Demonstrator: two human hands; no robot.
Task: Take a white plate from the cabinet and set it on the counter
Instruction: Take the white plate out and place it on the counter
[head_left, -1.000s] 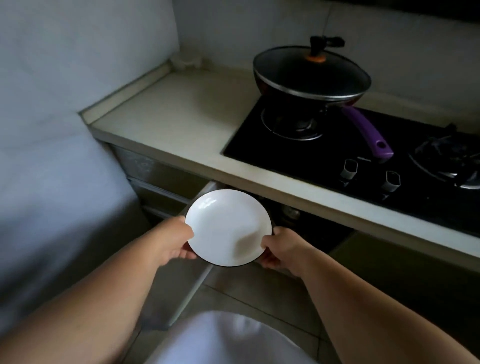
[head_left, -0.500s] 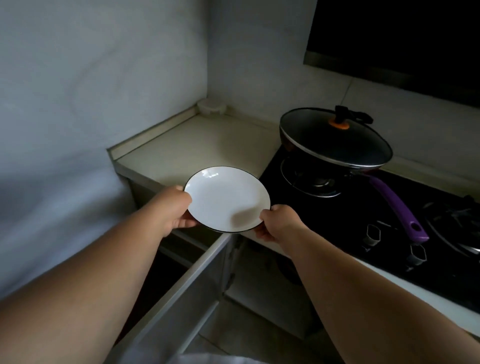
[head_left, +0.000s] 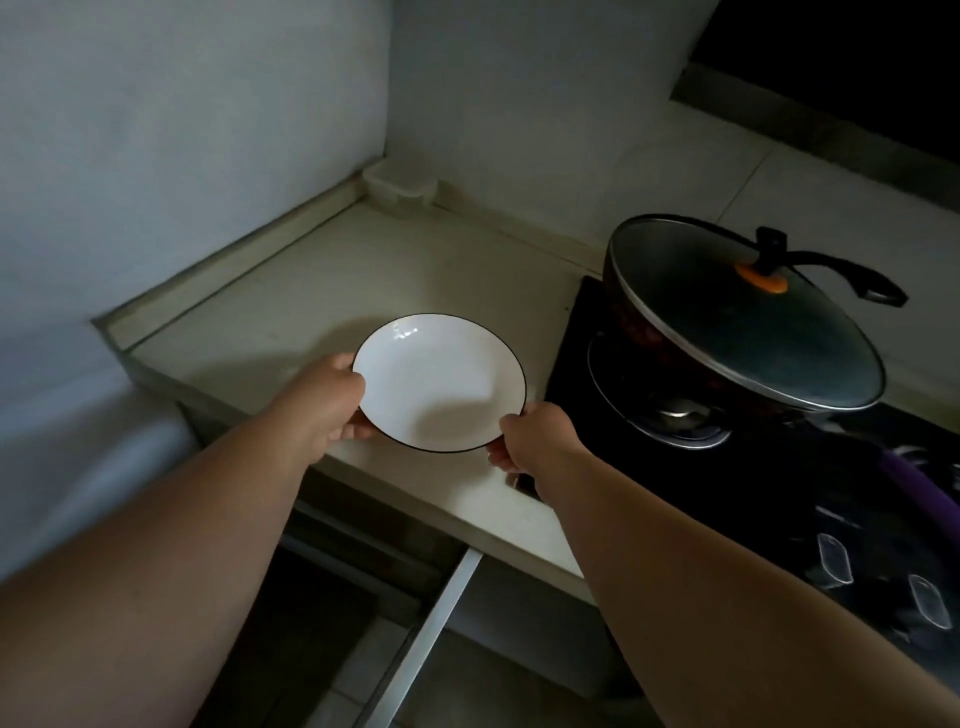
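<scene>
A white plate (head_left: 439, 382) with a thin dark rim hovers low over the pale counter (head_left: 322, 291), near its front edge. My left hand (head_left: 332, 402) grips the plate's left rim. My right hand (head_left: 535, 436) grips its lower right rim. The plate casts a shadow on the counter; I cannot tell whether it touches the surface. Below the counter, the cabinet pull-out (head_left: 431, 629) stands open.
A black hob (head_left: 576, 332) lies right of the plate, with a lidded wok (head_left: 743, 322) on its burner and a purple handle (head_left: 919, 488). Hob knobs (head_left: 834, 558) sit at the right front. A small clear container (head_left: 400, 184) stands in the back corner. Walls close the left and back.
Both hands lifted the plate from in front of the open cabinet, up and forward, over the counter's front edge. The view rose with them.
</scene>
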